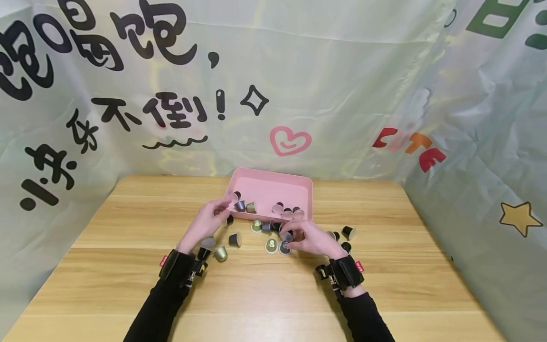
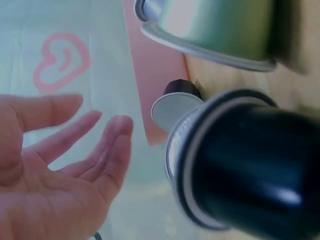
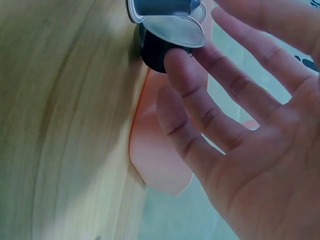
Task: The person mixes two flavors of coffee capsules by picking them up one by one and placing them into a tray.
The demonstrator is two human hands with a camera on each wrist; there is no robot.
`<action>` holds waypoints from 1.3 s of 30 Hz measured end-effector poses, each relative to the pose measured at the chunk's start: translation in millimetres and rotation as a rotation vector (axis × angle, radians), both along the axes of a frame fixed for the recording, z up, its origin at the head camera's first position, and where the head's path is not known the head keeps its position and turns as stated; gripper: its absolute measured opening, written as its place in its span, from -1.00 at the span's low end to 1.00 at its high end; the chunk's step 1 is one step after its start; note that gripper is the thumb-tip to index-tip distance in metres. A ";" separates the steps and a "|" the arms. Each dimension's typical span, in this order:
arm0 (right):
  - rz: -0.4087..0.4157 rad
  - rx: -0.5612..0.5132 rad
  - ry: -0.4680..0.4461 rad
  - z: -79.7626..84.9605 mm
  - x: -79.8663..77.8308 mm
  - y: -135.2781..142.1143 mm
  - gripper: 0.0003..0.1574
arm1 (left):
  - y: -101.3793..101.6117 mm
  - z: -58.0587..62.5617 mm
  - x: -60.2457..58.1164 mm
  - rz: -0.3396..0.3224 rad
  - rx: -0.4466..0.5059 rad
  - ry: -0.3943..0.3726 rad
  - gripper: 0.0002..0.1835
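Note:
Small coffee capsules lie in and in front of a pink tray (image 1: pixel 273 184). My left hand (image 1: pixel 206 223) is at the tray's front left corner, beside a dark-based capsule (image 1: pixel 234 196). In the left wrist view its visible fingers (image 2: pixel 117 150) are loosely spread and hold nothing. At the tray's front right, my right hand (image 1: pixel 315 239) pinches a grey-blue capsule (image 1: pixel 288 236) between thumb and fingertips. The right wrist view shows a black capsule (image 3: pixel 155 52) by the fingertips; the pinch itself is partly cut off at the top.
Inside the tray are several capsules, including a green-gold one (image 1: pixel 250 207). On the wooden table (image 1: pixel 265 294), a green capsule (image 1: pixel 221 253) and a dark one (image 1: pixel 235 239) lie left; another dark one (image 1: pixel 348 232) is right. A printed curtain (image 1: pixel 342 95) hangs behind.

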State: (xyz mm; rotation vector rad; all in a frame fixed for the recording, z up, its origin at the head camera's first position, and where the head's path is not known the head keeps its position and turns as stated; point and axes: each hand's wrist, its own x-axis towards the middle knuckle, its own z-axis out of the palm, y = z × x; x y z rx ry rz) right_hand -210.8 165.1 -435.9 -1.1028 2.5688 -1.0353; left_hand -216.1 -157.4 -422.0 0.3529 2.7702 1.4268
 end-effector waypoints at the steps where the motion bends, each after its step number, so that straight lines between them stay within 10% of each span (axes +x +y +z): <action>1: 0.002 0.003 0.005 0.1 0.1 -0.4 -0.63 | -1.2 -0.4 2.7 -0.005 0.002 0.000 -0.51; 39: -0.079 0.092 0.010 -4.8 2.1 -2.2 -0.69 | -14.7 -13.4 22.1 -0.059 -0.052 -0.008 -0.55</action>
